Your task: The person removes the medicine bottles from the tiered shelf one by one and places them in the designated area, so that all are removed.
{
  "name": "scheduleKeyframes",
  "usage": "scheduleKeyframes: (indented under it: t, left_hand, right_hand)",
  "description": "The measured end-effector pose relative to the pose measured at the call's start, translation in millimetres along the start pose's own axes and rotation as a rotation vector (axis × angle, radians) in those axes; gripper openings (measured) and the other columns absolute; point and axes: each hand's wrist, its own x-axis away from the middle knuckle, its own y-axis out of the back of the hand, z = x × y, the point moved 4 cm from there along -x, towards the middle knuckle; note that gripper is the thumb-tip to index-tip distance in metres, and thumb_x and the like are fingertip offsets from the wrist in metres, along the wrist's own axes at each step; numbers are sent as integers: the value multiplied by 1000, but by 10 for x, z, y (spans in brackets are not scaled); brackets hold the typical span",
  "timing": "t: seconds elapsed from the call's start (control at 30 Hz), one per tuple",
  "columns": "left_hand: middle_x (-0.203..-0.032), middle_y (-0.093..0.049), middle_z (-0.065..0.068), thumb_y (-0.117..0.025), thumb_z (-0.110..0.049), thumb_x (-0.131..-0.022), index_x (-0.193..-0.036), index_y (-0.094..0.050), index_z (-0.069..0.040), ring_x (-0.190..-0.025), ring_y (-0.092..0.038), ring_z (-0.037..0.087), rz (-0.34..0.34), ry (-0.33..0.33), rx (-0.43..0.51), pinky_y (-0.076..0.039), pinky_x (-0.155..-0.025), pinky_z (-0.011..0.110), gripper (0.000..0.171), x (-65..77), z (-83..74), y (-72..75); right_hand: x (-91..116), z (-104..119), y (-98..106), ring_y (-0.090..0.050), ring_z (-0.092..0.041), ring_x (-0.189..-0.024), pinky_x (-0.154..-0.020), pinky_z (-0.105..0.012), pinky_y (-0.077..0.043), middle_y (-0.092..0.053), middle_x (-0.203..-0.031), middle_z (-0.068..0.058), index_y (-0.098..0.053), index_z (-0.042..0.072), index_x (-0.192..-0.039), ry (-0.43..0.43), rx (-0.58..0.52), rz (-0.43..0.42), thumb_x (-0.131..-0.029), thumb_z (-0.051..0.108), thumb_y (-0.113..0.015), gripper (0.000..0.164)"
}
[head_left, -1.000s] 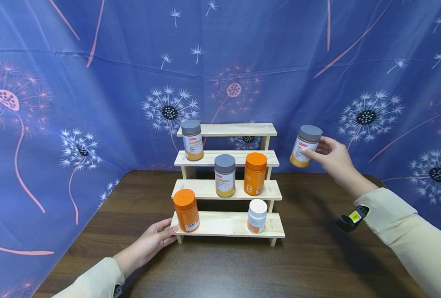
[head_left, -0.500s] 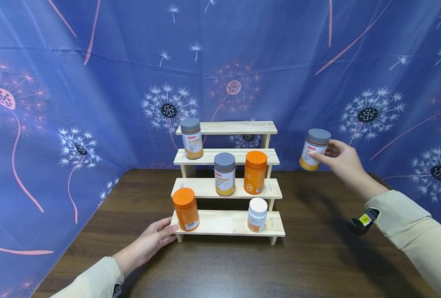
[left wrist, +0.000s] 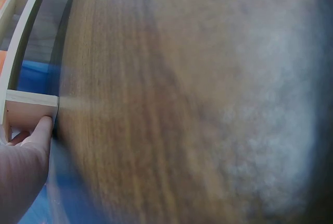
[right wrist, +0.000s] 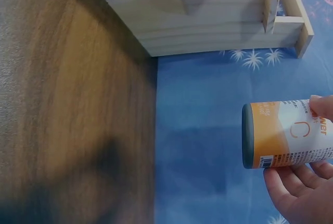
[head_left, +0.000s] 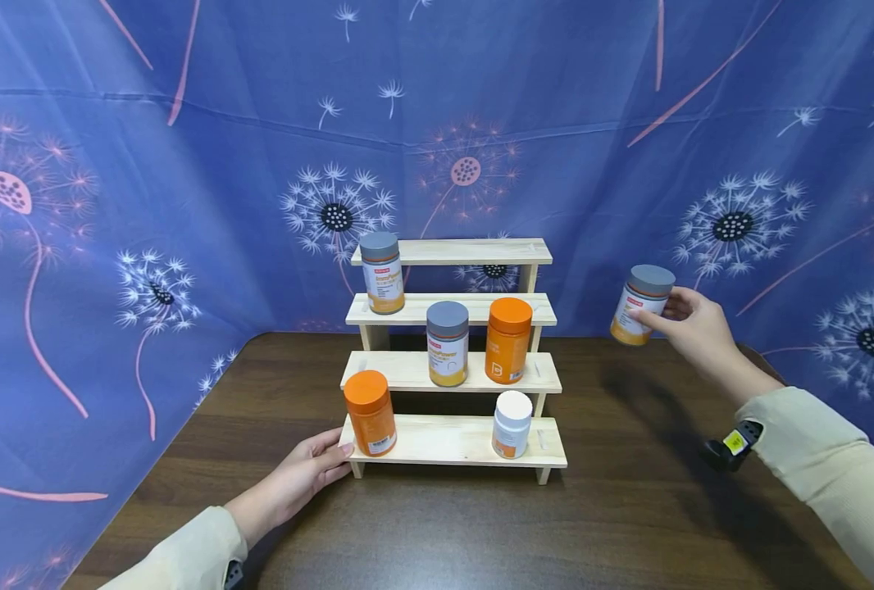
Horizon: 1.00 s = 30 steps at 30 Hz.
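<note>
In the head view my right hand (head_left: pixel 703 332) pinches a grey-lidded supplement bottle (head_left: pixel 641 306) with a white and yellow label, held slightly tilted in the air right of the stepped wooden rack (head_left: pixel 437 440). The right wrist view shows the thumb on one side of this bottle (right wrist: pixel 291 133) and fingers on the other. My left hand (head_left: pixel 300 479) grips the left end of the rack's lowest step. Close to it stands an orange bottle (head_left: pixel 370 414); a small white bottle (head_left: pixel 512 424) is on the same step, to the right.
A second grey-lidded bottle (head_left: pixel 448 344) and another orange bottle (head_left: pixel 507 341) stand on the second step. A third grey-lidded bottle (head_left: pixel 383 274) is on the third step, at left. Behind the dark wooden table (head_left: pixel 437 533) hangs a blue dandelion-print cloth (head_left: pixel 245 197).
My right hand has carried the grey-lidded bottle farther right and slightly lower, away from the rack. The left hand stays at the rack's lower left end.
</note>
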Motion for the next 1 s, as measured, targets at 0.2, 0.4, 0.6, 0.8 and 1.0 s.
scheduleKeyframes:
  t: [0.2, 0.4, 0.6, 0.8, 1.0]
  left_hand:
    - [-151, -30, 32, -54, -23, -100, -147, -20, 13, -124, -53, 15, -2, -4, -1, -44, -108, 33, 68, -14, 2, 1]
    - [-151, -30, 32, -54, -23, -100, -147, -20, 13, -125, -53, 16, -6, -3, 0, -43, -108, 34, 68, -29, 0, 0]
    - [-151, -31, 31, -52, -24, -101, -147, -19, 13, -124, -53, 15, 5, -18, -8, -41, -110, 37, 68, -39, -13, -9]
    - [-151, -30, 32, -51, -24, -101, -147, -18, 13, -126, -51, 16, 13, -25, -13, -39, -111, 39, 68, -36, -21, -19]
    - [-151, -27, 34, -53, -24, -100, -147, -18, 14, -126, -51, 19, 7, -9, -2, -42, -109, 35, 69, -26, 16, -12]
  right_hand:
    - [16, -105, -9, -42, 14, -86, -72, -13, -42, -53, -133, -23, -41, -2, -141, 5, 8, -6, -87, 52, -65, 79]
    - [21, -175, -16, -42, 14, -85, -67, -8, -42, -54, -130, -20, -44, -2, -138, 14, -3, -33, -87, 49, -67, 76]
    - [15, -230, -7, -41, 13, -86, -69, -9, -40, -56, -128, -25, -45, -4, -136, 34, 18, -51, -88, 46, -67, 73]
    - [9, -336, -19, -41, 10, -85, -70, -13, -41, -55, -128, -29, -44, -6, -136, 22, 43, -37, -89, 47, -65, 74]
    - [24, -470, -57, -40, 18, -76, -64, -9, -41, -55, -125, -32, -42, -10, -135, 1, 46, -31, -90, 45, -64, 75]
